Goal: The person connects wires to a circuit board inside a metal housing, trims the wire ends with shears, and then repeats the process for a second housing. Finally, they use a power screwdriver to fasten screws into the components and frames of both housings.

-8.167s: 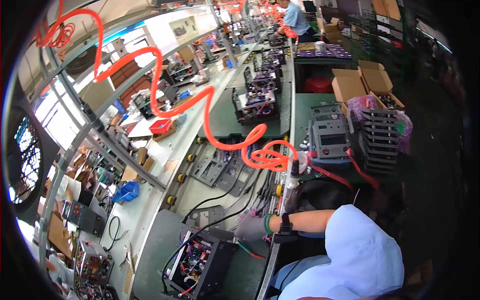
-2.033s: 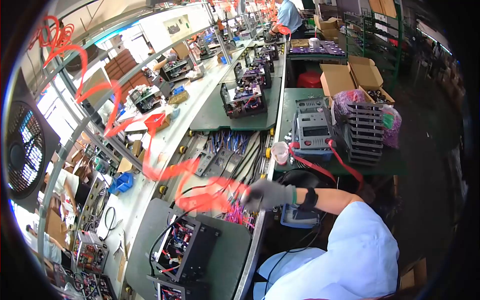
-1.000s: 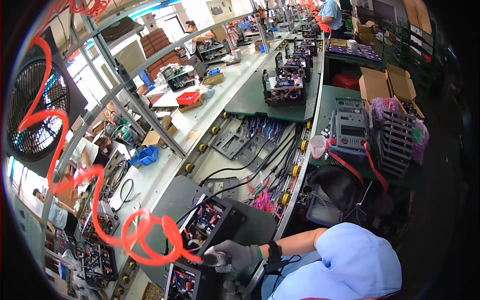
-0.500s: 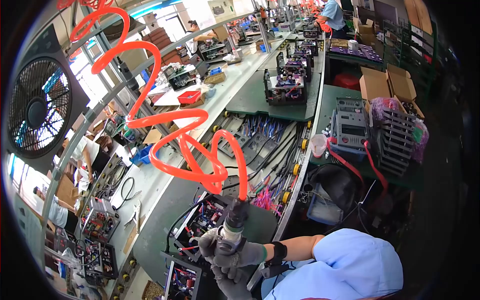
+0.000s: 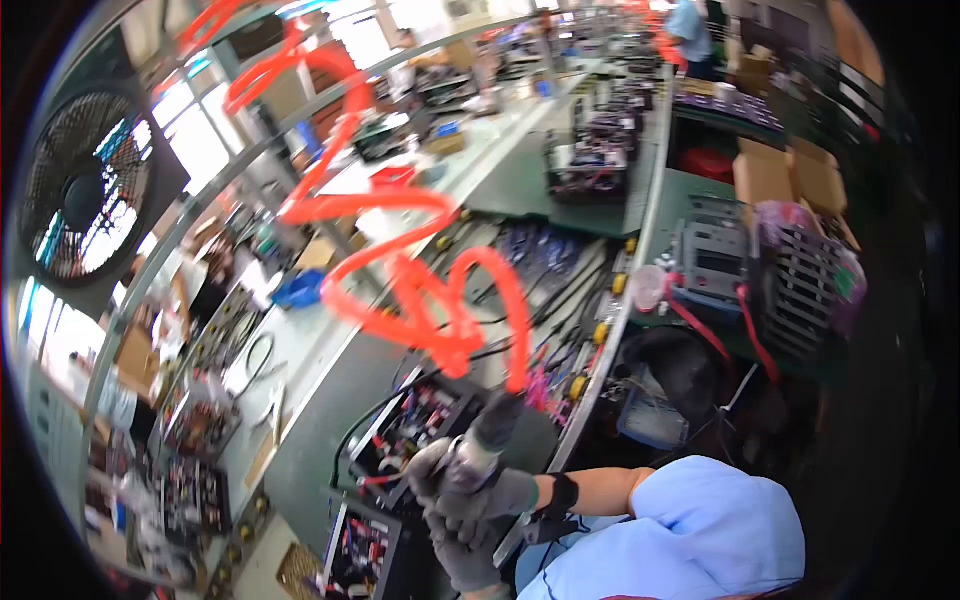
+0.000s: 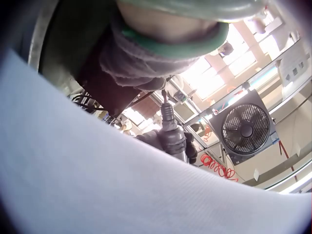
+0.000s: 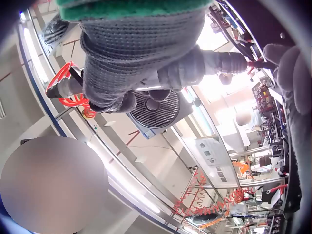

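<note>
Basically, the right hand [image 5: 505,492] has its fingers curled round a power driver [image 5: 478,455], held above the near edge of the open-frame unit [image 5: 430,415]. The left hand [image 5: 465,552] sits just below, fingers bent, close by the driver's bit [image 7: 259,64]; whether it pinches the tip or a small part can't be told, since the gloves overlap and the head view is blurred. Main risk, judging from this: the bit slips or spins early and catches a glove, because the left fingertips are right at it. The coiled red hose [image 5: 375,207] could also tug the driver off line or snag, as it loops over the bench. A second open unit [image 5: 362,550] lies near the hands, crowding the left side. Pliers [image 5: 276,412] lie farther off, pink ties [image 5: 550,392] beyond the units. Both hands and driver block the contact spot from above.
</note>
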Available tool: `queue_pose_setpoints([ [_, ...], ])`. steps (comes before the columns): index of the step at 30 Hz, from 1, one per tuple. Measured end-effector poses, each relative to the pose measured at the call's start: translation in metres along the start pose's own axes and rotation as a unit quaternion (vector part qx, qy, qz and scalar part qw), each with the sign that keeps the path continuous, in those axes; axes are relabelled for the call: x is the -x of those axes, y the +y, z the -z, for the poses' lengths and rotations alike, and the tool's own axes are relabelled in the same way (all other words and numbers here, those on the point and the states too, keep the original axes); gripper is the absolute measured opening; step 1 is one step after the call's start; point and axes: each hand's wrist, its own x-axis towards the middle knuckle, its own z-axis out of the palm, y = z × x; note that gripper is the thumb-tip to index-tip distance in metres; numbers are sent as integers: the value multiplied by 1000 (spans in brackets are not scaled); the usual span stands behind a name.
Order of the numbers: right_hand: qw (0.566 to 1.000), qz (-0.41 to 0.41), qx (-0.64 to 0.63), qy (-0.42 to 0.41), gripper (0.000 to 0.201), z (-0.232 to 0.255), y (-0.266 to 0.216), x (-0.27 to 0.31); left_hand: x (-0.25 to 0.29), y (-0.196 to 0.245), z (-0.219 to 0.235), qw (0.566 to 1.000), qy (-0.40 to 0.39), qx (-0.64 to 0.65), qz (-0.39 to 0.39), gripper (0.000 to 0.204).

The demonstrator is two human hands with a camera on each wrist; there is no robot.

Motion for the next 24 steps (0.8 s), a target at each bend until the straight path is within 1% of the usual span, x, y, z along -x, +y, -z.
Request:
queue_pose_setpoints([
  [1,995,42,83,-18,35,5,-4,3,5,-1,3,999,26,23,-26,27],
  [2,996,-52,10,-68,31,13,-7,1,3,-4,-9,996,76,33,-17,26],
  [3,958,-126,-259,-9,31,16,-6,11,6,-11,-32,994,60,81,-46,29],
  [4,949,-103,-292,-55,35,22,5,12,7,-12,-44,992,114,-9,-54,28],
  [5,937,-75,-330,-92,39,28,17,5,6,-11,-47,994,80,-51,-57,24],
  [6,985,-11,-160,-66,38,5,-10,-3,9,-16,-67,981,143,-91,-89,23],
  [7,965,-25,-253,66,40,-20,-15,-1,7,-22,-58,967,142,-138,-157,25],
  [8,979,10,-110,172,43,-34,-16,0,8,-27,-65,943,187,-163,-220,25],
  [9,966,50,-85,239,46,-47,-16,-7,8,-29,-59,932,180,-178,-258,27],
  [11,965,65,-87,239,50,-42,-3,-10,11,-29,-46,920,144,-194,-307,37],
  [12,970,59,-77,224,49,-41,-3,-11,15,-30,-47,914,157,-186,-324,37],
  [14,978,45,-53,194,51,-44,3,-15,21,-24,-49,927,217,-189,-241,53],
  [15,980,38,-54,186,51,-47,4,-19,24,-19,-52,925,219,-183,-250,53],
  [17,985,12,-64,159,52,-57,4,-29,40,-6,-60,969,142,-146,-139,65],
  [18,988,6,-69,136,54,-59,3,-36,51,0,-62,966,152,-154,-142,73],
  [19,989,3,-67,131,54,-62,2,-41,68,11,-65,966,151,-150,-147,73],
  [20,992,4,-62,107,55,-66,0,-48,89,25,-68,929,191,-287,-134,66],
  [21,995,7,-57,83,56,-69,1,-55,109,39,-68,871,228,-419,-119,60],
  [22,995,40,-47,72,56,-69,6,-63,127,48,-61,831,244,-446,-224,50],
  [23,996,41,-46,70,56,-74,10,-71,144,56,-51,781,258,-467,-324,41],
  [24,994,45,-81,58,56,-82,14,-76,154,72,-45,717,297,-478,-411,34],
])
